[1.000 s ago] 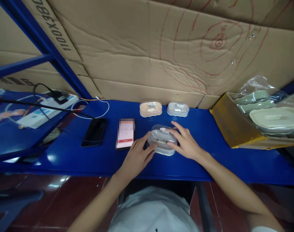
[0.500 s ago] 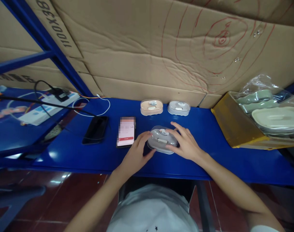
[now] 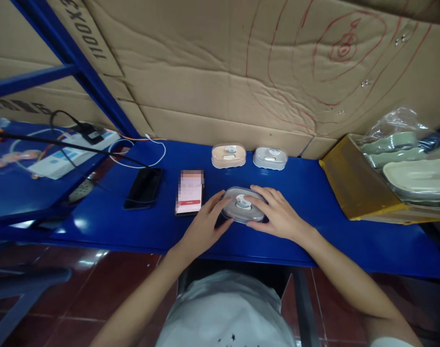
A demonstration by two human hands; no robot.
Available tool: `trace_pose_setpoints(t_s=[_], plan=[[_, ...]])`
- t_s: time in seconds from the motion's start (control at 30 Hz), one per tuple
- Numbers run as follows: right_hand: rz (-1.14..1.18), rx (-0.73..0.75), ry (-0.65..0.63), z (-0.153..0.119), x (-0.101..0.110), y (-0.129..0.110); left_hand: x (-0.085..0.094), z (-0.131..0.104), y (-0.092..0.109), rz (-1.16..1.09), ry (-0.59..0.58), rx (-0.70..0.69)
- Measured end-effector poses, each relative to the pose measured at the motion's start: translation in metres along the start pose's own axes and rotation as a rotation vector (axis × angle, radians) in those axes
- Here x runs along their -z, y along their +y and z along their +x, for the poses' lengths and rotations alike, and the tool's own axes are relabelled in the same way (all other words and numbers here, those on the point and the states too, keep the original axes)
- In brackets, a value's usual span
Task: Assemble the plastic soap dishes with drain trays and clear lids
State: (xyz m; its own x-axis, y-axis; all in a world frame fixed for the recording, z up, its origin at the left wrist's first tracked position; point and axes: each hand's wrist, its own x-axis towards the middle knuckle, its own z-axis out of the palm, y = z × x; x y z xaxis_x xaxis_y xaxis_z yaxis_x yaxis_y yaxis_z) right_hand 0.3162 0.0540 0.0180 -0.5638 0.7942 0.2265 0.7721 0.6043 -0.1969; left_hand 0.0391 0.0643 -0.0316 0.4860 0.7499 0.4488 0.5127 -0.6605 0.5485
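A grey oval container with a clear lid and a round sticker (image 3: pixel 237 212) lies between my two hands near the front of the blue table. My left hand (image 3: pixel 207 224) grips its left end, thumb at the near edge and fingers on top. On the right end, my right hand (image 3: pixel 277 212) holds it, with a finger over the sticker. Behind it stand a peach container (image 3: pixel 228 156) and a light grey one (image 3: pixel 270 158), both under clear covers with stickers.
Left of my hands lie a phone with a lit screen (image 3: pixel 190 192) and a dark phone (image 3: pixel 143 188). A power strip (image 3: pixel 60 159) with cables is further left. At right, an open cardboard box (image 3: pixel 357 188) holds green and cream containers. A cardboard sheet (image 3: pixel 191 72) rises behind.
The sticker on the held container has shifted nearer its middle, and the container looks tilted differently. My right fingers have closed in over it. The view has shifted slightly.
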Motion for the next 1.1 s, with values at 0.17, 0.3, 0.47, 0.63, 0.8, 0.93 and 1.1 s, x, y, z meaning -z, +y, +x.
trace_pose_setpoints(t_s=[0.17,0.3,0.47,0.63,0.8,0.93,1.1], plan=[[0.018,0.018,0.015,0.001,-0.001,0.000,0.001,-0.001,0.002,0.103,0.077,-0.034],[0.046,0.041,0.028,0.002,0.001,0.013,0.005,0.009,0.008,0.281,0.114,-0.096],[-0.005,-0.182,0.182,0.004,0.002,0.064,0.016,0.057,0.005,0.583,-0.116,-0.106],[-0.147,-0.382,0.181,0.006,-0.014,0.117,0.025,0.113,-0.008,0.669,-0.213,-0.107],[-0.170,-0.378,0.200,0.010,-0.027,0.132,0.024,0.122,-0.011,0.716,-0.206,-0.086],[-0.177,-0.365,0.259,0.010,-0.020,0.129,0.024,0.113,-0.012,0.727,-0.173,-0.036],[-0.168,-0.387,0.350,0.009,-0.013,0.129,0.030,0.112,-0.023,0.724,-0.095,0.041]])
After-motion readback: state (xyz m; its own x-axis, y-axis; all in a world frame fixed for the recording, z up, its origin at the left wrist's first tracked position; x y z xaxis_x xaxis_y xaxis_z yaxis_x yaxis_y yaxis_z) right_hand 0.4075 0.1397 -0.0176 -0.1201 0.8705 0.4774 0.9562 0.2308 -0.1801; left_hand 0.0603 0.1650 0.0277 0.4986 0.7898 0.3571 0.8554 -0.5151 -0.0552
